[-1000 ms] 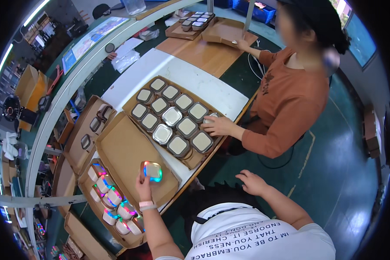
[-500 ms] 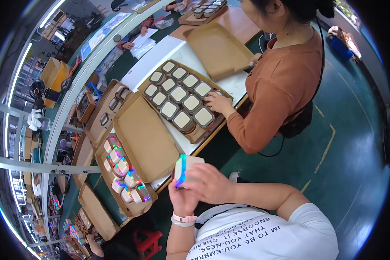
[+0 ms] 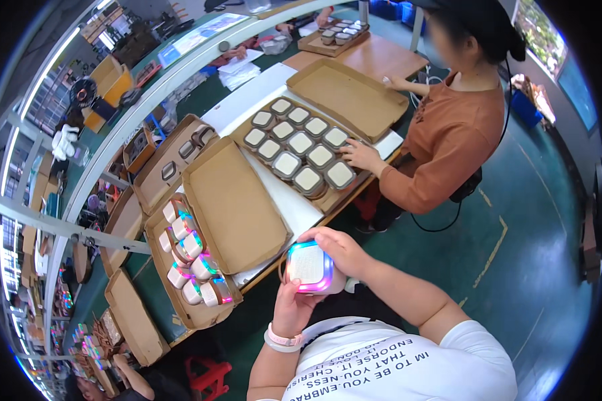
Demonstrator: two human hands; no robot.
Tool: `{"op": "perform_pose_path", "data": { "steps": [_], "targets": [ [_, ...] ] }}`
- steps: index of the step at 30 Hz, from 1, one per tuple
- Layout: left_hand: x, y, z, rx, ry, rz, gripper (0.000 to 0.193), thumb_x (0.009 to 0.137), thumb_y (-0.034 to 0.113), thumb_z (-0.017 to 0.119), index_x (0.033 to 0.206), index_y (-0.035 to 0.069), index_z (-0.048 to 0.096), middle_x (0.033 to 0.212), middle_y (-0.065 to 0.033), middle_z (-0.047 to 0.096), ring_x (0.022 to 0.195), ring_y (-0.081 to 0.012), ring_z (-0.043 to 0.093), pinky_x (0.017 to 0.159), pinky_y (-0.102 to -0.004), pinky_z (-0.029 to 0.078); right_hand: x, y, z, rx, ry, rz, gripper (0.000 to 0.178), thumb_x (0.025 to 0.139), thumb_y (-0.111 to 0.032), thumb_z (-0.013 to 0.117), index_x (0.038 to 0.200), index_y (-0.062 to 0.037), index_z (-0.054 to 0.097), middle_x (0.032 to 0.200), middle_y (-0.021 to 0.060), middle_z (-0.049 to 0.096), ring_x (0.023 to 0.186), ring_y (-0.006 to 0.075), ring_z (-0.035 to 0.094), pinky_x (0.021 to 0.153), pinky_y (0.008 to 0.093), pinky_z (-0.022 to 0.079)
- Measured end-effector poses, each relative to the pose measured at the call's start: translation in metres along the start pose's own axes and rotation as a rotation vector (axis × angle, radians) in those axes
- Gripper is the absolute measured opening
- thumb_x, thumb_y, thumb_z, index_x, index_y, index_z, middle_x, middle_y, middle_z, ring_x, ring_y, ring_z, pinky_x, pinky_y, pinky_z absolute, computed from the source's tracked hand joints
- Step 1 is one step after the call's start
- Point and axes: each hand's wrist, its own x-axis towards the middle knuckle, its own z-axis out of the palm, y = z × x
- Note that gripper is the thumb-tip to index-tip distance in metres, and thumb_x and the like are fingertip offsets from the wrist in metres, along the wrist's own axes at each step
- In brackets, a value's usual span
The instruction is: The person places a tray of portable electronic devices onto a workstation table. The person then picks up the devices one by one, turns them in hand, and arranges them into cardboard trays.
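Note:
Between my two hands is a small white cube-shaped speaker [image 3: 310, 265], its front grille facing up and ringed by glowing blue, pink and purple light. My left hand [image 3: 293, 309] grips it from below, the thumb lying on the lower edge of the front. Along its upper and right side rests my right hand [image 3: 341, 252], fingers bent over the top edge. A brown strap loop shows at the speaker's left side. Left of my hands, several similar lit speakers [image 3: 191, 244] lie in an open cardboard box [image 3: 211, 319].
A co-worker in a brown top [image 3: 441, 144] touches a cardboard tray of dark-edged, pale-topped units [image 3: 301, 142]. Beyond it lies an open carton [image 3: 348, 97]. A metal frame rail [image 3: 114, 137] crosses on the left. A red stool [image 3: 207, 379] stands below the table.
The speaker has turned so its lit front faces up toward me, and my right hand has shifted to its upper side. The co-worker has moved a little, and my view has shifted.

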Motion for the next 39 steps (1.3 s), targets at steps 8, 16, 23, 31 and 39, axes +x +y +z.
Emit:
{"op": "perform_pose_path", "data": {
  "steps": [8,16,23,31,39],
  "targets": [
    [-0.030,0.052,-0.060,1.030,0.368,0.827,0.065,0.070,0.006,0.068,0.129,0.002,0.039,0.121,-0.0156,0.046,0.107,-0.0276,0.052,0.089,-0.0351,0.044,0.010,0.037,0.107,-0.252,0.058,0.033,0.061,0.087,-0.020,0.052,0.139,-0.0053,0.024,0.136,0.0176,0.028,0.129,0.0275,0.027,0.106,0.0351,0.023],
    [-0.068,0.084,-0.101,1.653,0.344,0.938,0.077,0.066,0.019,0.077,0.130,0.002,0.038,0.132,-0.0289,0.032,0.112,-0.0446,0.044,0.091,-0.0453,0.040,0.045,0.036,0.177,0.352,0.118,0.492,0.066,0.089,-0.020,0.044,0.144,-0.0143,0.008,0.138,0.0122,0.031,0.127,0.0237,0.034,0.099,0.0365,0.035],
    [-0.089,0.133,-0.166,1.580,0.209,0.995,0.092,0.063,0.017,0.078,0.133,-0.002,0.021,0.137,-0.0286,0.020,0.123,-0.0509,0.027,0.098,-0.0569,0.029,0.063,0.088,0.217,0.715,-0.164,0.642,0.048,0.089,-0.027,0.049,0.134,-0.0141,0.035,0.125,0.0092,0.050,0.110,0.0228,0.054,0.091,0.0386,0.046],
    [-0.097,0.139,-0.233,1.814,0.115,0.808,0.066,0.069,-0.002,0.061,0.130,0.002,0.037,0.136,-0.0319,0.025,0.121,-0.0484,0.034,0.100,-0.0487,0.032,0.081,0.079,0.220,-0.490,0.084,0.002,0.075,0.049,-0.007,0.072,0.117,-0.0112,0.040,0.117,0.0139,0.043,0.109,0.0309,0.045,0.093,0.0395,0.039],
    [-0.117,0.122,-0.346,1.448,0.862,0.304,0.084,0.074,0.015,0.068,0.134,-0.012,0.016,0.136,-0.0370,0.017,0.126,-0.0492,0.025,0.105,-0.0437,0.027,0.069,-0.124,0.161,-0.872,1.338,-1.132,0.072,0.064,-0.004,0.068,0.127,-0.0039,0.032,0.123,0.0143,0.040,0.109,0.0248,0.047,0.096,0.0386,0.042]
  ]
}}
